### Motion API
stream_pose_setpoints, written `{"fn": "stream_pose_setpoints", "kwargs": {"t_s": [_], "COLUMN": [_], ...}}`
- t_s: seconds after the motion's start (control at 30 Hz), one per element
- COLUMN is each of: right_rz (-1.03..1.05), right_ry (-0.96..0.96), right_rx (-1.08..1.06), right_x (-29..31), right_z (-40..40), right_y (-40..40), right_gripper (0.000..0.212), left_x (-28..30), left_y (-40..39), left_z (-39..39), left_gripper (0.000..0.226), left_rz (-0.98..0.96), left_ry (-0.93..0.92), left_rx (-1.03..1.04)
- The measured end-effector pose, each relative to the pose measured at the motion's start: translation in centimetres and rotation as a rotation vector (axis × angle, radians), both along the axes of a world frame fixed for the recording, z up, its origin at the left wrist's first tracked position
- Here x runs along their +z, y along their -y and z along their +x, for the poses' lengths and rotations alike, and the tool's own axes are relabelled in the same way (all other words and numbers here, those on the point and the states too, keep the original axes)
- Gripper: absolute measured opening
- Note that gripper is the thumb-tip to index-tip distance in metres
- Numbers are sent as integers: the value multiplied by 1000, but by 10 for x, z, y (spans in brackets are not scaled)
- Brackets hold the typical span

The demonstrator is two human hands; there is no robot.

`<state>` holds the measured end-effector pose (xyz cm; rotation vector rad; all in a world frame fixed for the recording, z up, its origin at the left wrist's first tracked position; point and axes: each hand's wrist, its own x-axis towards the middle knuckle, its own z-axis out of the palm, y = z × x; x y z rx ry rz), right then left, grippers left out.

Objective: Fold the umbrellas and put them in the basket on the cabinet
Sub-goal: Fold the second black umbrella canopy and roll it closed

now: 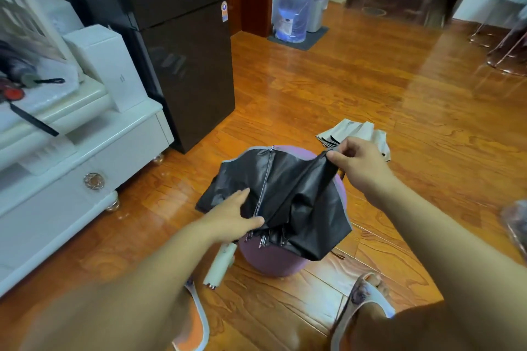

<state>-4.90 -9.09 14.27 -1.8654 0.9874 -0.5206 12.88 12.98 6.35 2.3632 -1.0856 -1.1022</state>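
The basket [20, 25] on the cabinet [85, 157], far off beyond the left hand [231, 215], is blurred and cut by the picture's edge. That hand lies with straight fingers on the umbrella [288, 196], thumb near its ribs, while the right hand [359, 164] pinches a raised fold of cloth. The umbrella, black-lined, half collapsed, with a pale handle, sits between both hands on a purple stool [273, 261]; a second, beige umbrella [356, 131] lies just beyond the right hand.

Open floor [328, 88] lies beyond the stool [273, 262], wide toward the far doorway. The fridge [182, 60] walls off the far left, touching the cabinet [85, 157] that runs along the left edge. A box [108, 65] and umbrellas [20, 77] crowd the cabinet top. On the floor right of the stool lies a beige umbrella [359, 134]; sandals [368, 302] sit near.
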Motion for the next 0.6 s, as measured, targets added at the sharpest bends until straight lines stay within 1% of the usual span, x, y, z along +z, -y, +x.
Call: {"fn": "stream_pose_setpoints", "kwargs": {"t_s": [0.07, 0.13, 0.17, 0.23, 0.27, 0.3, 0.33, 0.37, 0.4, 0.43, 0.47, 0.5, 0.53, 0.6], "right_rz": [55, 157, 187, 198, 196, 196, 201, 214, 234, 258, 279, 296, 308, 342], "right_ry": [-53, -119, -150, -200, -217, -232, -249, -267, -281, -286, -285, -282, -278, -275], "right_rx": [75, 170, 211, 244, 245, 248, 259, 274, 289, 298, 302, 306, 313, 316], "right_x": [-1, 0, 2, 5, 5, 5, 5, 5, 4, 3, 4, 6, 10, 23], "right_z": [-2, -8, -11, -16, -17, -17, -16, -15, -15, -14, -14, -15, -17, -21], "right_y": [6, 12, 15, 20, 22, 24, 24, 24, 23, 22, 22, 21, 21, 18], "right_gripper": [20, 16, 12, 6, 7, 7, 6, 5, 5, 7, 11, 14, 15, 16], "left_x": [-16, -28, -32, -37, -35, -38, -41, -43, -46, -45, -44, -46, -42, -18], "left_y": [-5, -13, -17, -26, -31, -35, -39, -43, -46, -49, -51, -52, -49, -42], "left_z": [-4, -12, -19, -36, -43, -43, -40, -34, -29, -26, -26, -25, -25, -23], "left_gripper": [100, 101, 103, 113, 118, 119, 117, 112, 105, 94, 80, 64, 51, 31], "left_rz": [-48, -111, -147, -179, -165, -111, -35, 39, 71, 78, 75, 71, 53, -2], "left_ry": [60, 123, 199, 366, 382, 322, 209, 51, -125, -263, -333, -312, -212, 66], "left_rx": [-51, -8, 34, 221, 350, 472, 559, 612, 638, 630, 606, 564, 511, 400]}}
